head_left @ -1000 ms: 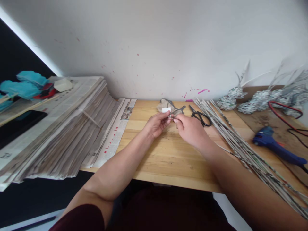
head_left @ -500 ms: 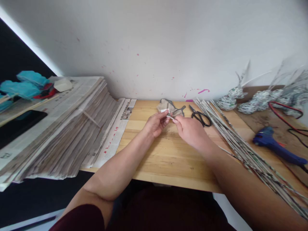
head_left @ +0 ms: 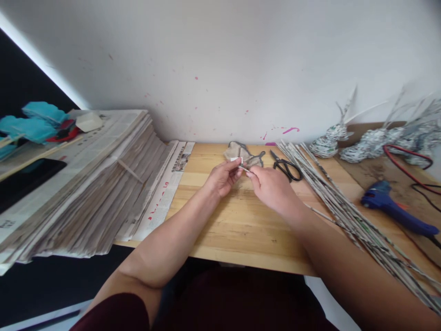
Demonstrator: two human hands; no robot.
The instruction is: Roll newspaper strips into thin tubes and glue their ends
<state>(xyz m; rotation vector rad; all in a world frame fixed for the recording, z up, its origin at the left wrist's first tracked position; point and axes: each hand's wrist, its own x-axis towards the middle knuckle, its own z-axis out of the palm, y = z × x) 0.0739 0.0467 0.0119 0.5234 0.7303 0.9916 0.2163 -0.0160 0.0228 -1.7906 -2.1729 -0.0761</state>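
Observation:
Over the middle of the wooden table (head_left: 237, 225), both my hands hold a thin rolled paper stick (head_left: 244, 168). My left hand (head_left: 223, 178) pinches its left end, where a small white flap (head_left: 236, 159) shows above the thumb. My right hand (head_left: 270, 184) is closed on the stick a short way to the right. A length of paper stick also shows beside my right forearm; whether it is the same one I cannot tell. Behind my hands lies a crumpled beige cloth (head_left: 234, 149) with grey edging. Black-handled scissors (head_left: 285, 169) lie just beyond my right hand.
A bundle of rolled newspaper sticks (head_left: 339, 204) runs along the right. Farther right are a blue glue gun (head_left: 396, 209) and woven paper shapes (head_left: 325, 146). Stacked newspapers (head_left: 103, 193) stand at left, carrying a dark phone (head_left: 31, 179) and a white block (head_left: 88, 122).
My hands keep nearly the same place and grip on the paper stick. The length of stick by my right forearm has shifted slightly up and left.

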